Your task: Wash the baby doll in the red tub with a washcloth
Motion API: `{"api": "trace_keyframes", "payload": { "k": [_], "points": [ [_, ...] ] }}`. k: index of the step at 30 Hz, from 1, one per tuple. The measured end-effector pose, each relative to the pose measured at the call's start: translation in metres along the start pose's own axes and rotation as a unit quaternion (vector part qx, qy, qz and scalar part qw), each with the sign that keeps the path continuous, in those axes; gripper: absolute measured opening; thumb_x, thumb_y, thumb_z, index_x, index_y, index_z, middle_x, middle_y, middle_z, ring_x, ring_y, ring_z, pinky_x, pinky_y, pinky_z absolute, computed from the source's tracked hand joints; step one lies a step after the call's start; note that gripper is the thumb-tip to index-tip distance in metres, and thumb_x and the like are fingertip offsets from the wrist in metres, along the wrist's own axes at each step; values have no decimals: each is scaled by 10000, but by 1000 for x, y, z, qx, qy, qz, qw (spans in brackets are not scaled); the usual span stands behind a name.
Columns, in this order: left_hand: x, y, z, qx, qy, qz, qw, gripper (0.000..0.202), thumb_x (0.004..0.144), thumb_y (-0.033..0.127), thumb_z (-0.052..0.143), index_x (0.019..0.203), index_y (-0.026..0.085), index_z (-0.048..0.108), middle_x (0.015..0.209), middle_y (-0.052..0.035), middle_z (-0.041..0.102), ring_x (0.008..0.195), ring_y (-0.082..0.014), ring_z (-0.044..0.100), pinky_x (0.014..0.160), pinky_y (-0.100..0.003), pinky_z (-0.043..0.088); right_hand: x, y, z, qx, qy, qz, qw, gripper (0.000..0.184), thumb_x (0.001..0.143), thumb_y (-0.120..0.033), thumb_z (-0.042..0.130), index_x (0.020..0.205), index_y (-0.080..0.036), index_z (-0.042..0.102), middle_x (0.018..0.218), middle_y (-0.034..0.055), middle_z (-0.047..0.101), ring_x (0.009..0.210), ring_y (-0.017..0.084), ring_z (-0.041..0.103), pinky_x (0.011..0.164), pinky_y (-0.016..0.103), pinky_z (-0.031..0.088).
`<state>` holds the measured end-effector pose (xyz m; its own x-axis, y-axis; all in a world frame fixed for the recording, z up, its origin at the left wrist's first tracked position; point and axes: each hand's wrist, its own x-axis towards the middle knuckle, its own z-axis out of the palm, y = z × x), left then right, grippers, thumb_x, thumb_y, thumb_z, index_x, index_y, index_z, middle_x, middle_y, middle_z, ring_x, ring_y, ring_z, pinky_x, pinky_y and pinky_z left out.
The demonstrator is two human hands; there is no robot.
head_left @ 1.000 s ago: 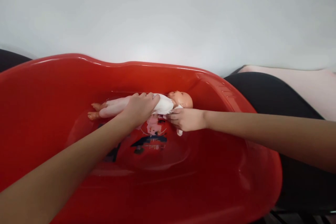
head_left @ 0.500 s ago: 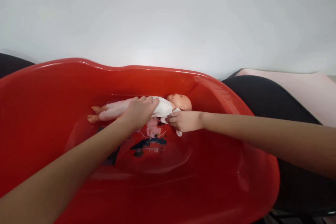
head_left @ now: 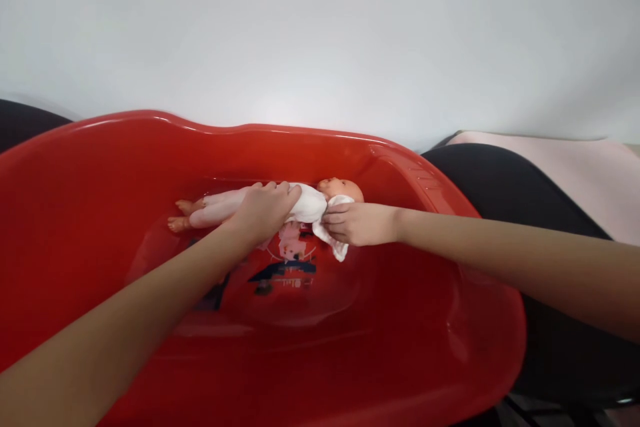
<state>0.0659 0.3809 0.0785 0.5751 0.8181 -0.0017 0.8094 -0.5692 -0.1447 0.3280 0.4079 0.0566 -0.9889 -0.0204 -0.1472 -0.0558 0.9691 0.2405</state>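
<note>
A baby doll point(head_left: 311, 203) with a white torso and bare feet lies on its back inside a red baby bathtub point(head_left: 320, 373), its head to the right. My left hand point(head_left: 267, 211) is closed over the doll's middle, fingers curled over the far side and thumb towards the chest. My right hand point(head_left: 363, 223) is at the doll's neck and near shoulder, its fingers closed on a white cloth point(head_left: 340, 250). One end of the cloth hangs below the fingers and another part shows beside the head. The right fingertips are partly hidden.
A printed cartoon picture point(head_left: 290, 260) marks the tub's floor. Black chairs point(head_left: 505, 187) stand under and beside the tub, and a pink surface point(head_left: 575, 167) lies at the right. Behind the tub rises a pale wall point(head_left: 300, 33).
My right hand has shifted slightly right and up with the white cloth, which now spreads more beside the doll's head and below my fingers. My left hand stays on the doll.
</note>
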Motion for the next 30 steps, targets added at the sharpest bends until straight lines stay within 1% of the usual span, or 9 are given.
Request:
{"api": "trace_keyframes", "payload": {
  "k": [4,8,11,14,18,21,23,26,30],
  "points": [
    [0,2,-2,3,-14,-6,1000,303,1000,225,517,1283,134,578,1176,-153,702,1054,-327,689,762,-406,479,-8,-5,12,122,-53,37,990,212,990,-137,572,971,-129,783,1080,101,755,1109,217,657,1060,359,467],
    [-2,2,-3,-5,-25,-4,1000,284,988,189,522,1262,143,579,1197,-152,698,1063,-322,687,803,-409,481,-31,-4,1,197,-60,57,977,198,983,-146,588,964,-170,784,1086,74,755,1061,192,662,1045,344,470],
    [-2,2,-4,-7,-30,-6,1000,270,984,172,519,1244,140,582,1208,-160,694,1062,-321,687,814,-415,484,-34,-2,-11,171,-32,78,982,221,999,-139,548,1060,-164,760,1198,98,721,1167,209,622,1104,380,434],
    [-2,3,-5,-5,-40,-11,999,268,987,153,490,1239,139,579,1208,-155,693,1071,-320,685,807,-413,492,-24,-2,-20,104,-16,172,979,274,1029,-138,466,1149,-148,712,1230,135,681,1222,239,588,1081,426,443],
    [-3,5,-5,11,-49,-8,999,268,997,156,461,1235,128,578,1186,-153,691,1053,-325,687,796,-421,507,-19,-4,-18,89,-112,296,944,262,994,-129,490,1188,-118,667,1190,175,661,1137,277,622,904,398,499],
    [-5,5,1,33,-40,0,999,284,1003,168,451,1252,124,578,1168,-161,685,1018,-323,693,790,-424,515,-25,-6,-16,159,-194,315,915,287,927,-148,591,1204,-111,661,1163,172,679,1014,269,668,809,356,495],
    [-8,6,7,48,-28,6,998,296,1000,161,446,1261,122,580,1165,-168,681,1015,-330,691,798,-438,520,-26,-7,-21,209,-215,323,897,263,903,-178,625,1159,-142,672,1089,127,703,918,242,683,738,322,473],
    [-15,6,19,56,-5,19,998,294,1008,146,410,1239,127,590,1124,-154,681,1001,-333,686,754,-443,523,-16,-6,-36,213,-181,367,887,254,907,-243,622,1148,-167,652,1100,102,703,820,216,679,641,299,422],
    [-27,7,30,71,14,46,996,289,1003,100,389,1188,139,607,1052,-118,684,950,-311,682,675,-409,505,17,-4,-49,147,-97,417,892,370,945,-273,585,1295,-154,573,1226,144,666,893,243,691,630,306,420]
  ]
}}
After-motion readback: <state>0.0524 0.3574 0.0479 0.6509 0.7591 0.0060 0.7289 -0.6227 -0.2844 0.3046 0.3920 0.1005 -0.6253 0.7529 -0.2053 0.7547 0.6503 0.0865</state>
